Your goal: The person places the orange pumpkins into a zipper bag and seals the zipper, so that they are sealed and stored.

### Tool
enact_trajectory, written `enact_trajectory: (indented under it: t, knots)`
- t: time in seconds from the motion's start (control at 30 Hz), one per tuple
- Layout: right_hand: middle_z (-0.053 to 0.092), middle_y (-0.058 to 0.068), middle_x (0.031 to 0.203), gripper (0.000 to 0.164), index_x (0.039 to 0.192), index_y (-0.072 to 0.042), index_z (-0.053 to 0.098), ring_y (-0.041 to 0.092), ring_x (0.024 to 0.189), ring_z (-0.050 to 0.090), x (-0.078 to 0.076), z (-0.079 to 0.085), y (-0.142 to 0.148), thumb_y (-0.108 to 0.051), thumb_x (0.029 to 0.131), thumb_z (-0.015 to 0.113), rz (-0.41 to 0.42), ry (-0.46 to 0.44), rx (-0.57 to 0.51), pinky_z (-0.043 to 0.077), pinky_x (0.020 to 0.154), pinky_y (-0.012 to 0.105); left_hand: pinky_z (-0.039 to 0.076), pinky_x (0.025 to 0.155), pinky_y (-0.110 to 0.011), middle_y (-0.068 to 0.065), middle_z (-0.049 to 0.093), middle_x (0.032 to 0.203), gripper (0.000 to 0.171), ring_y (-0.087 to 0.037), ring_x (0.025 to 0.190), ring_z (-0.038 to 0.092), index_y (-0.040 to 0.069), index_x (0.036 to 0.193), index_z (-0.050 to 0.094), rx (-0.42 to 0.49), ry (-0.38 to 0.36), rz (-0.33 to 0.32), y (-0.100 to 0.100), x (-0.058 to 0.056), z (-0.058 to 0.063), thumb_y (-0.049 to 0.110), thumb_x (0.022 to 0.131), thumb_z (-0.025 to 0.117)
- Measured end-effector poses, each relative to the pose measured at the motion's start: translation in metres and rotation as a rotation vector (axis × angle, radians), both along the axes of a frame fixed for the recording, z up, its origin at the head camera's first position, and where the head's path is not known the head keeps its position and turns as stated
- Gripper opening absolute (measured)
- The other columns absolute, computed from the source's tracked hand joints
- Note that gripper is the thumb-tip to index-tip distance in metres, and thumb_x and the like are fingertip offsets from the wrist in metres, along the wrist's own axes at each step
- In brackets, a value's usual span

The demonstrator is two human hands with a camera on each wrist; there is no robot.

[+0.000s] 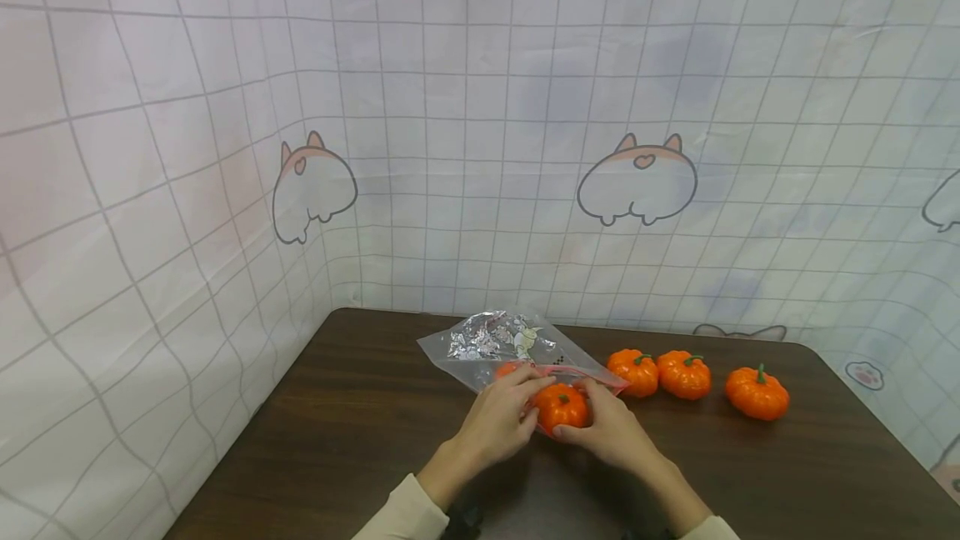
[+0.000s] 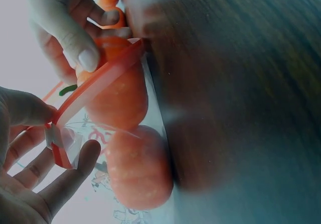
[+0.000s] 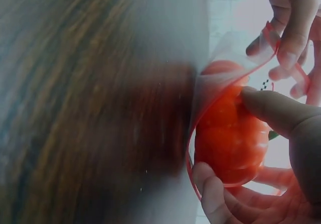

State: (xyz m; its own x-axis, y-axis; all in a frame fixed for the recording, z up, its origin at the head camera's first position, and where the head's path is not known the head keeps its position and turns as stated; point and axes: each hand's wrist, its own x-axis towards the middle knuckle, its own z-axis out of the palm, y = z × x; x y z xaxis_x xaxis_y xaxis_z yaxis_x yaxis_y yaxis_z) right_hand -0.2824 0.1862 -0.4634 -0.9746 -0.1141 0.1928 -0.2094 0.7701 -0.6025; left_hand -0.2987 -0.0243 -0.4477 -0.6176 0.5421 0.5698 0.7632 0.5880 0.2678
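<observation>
Our left hand (image 1: 501, 423) pinches the clear red-rimmed zip bag (image 1: 510, 350) open so our right hand (image 1: 611, 433), gripping a small orange plastic pumpkin (image 1: 561, 407), can fit it in.

A makeshift tabletop recording booth rather than any lived-in room, set up indoors. Walled on the back and both sides by a hanging backdrop cloth (image 1: 525, 148), pale with a grey grid and printed with cartoon corgis seen from behind, creased and draped down to table height. Furnished with only a dark wood-grain table (image 1: 360, 440), pushed into the cloth corner. Dressed with props instead of household goods: three small plastic pumpkins (image 1: 684, 374) lined up along the far right, and a clear zip bag (image 1: 487, 344) with a red seal near the centre.
</observation>
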Motion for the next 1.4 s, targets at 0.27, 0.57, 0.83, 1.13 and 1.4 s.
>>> enact_trajectory:
  t: [0.27,0.57,0.83,1.13,1.4]
  knots:
    - [0.067,0.015,0.125,0.074,0.133,-0.003,0.058,0.027,0.106,0.066,-0.003,-0.003,-0.004,-0.038,0.075,0.088,0.011,-0.007,-0.010,0.055,0.093,0.051,0.058,0.088,-0.029,0.003,0.069,0.118,0.043,-0.015,0.100,0.068,0.013,0.129,0.071,0.004,0.004,0.000,0.000,-0.001,-0.001,0.007,0.086,0.072]
    - [0.067,0.016,0.127,0.063,0.128,-0.003,0.060,0.030,0.115,0.064,-0.004,-0.005,-0.006,-0.028,0.077,0.088,0.019,-0.008,-0.067,0.051,0.099,0.053,0.058,0.089,-0.028,0.001,0.069,0.118,0.044,-0.015,0.100,0.068,0.012,0.129,0.071,0.003,-0.003,-0.002,0.000,-0.002,-0.002,0.006,0.086,0.072]
    - [0.069,0.014,0.120,0.060,0.124,-0.003,0.062,0.020,0.092,0.063,-0.005,-0.002,-0.009,-0.028,0.076,0.089,-0.007,-0.019,-0.073,0.052,0.082,0.040,0.058,0.084,-0.027,0.003,0.069,0.119,0.045,-0.014,0.101,0.068,0.013,0.129,0.071,-0.005,0.023,-0.003,0.000,-0.003,-0.003,0.005,0.085,0.071]
    - [0.071,0.017,0.120,0.067,0.135,-0.001,0.060,0.026,0.099,0.071,-0.004,-0.002,-0.012,-0.027,0.079,0.087,0.026,-0.019,-0.085,0.056,0.090,0.050,0.057,0.079,-0.025,0.003,0.069,0.119,0.046,-0.014,0.098,0.069,0.013,0.129,0.071,-0.010,0.030,0.003,-0.001,-0.002,-0.003,0.004,0.084,0.071]
    - [0.072,0.018,0.120,0.069,0.139,-0.004,0.058,0.027,0.099,0.074,-0.006,-0.002,-0.006,-0.027,0.081,0.086,0.042,-0.063,-0.098,0.057,0.088,0.050,0.058,0.079,-0.025,0.003,0.069,0.119,0.045,-0.014,0.097,0.069,0.014,0.130,0.071,-0.006,0.012,0.005,-0.001,-0.003,-0.002,0.006,0.085,0.071]
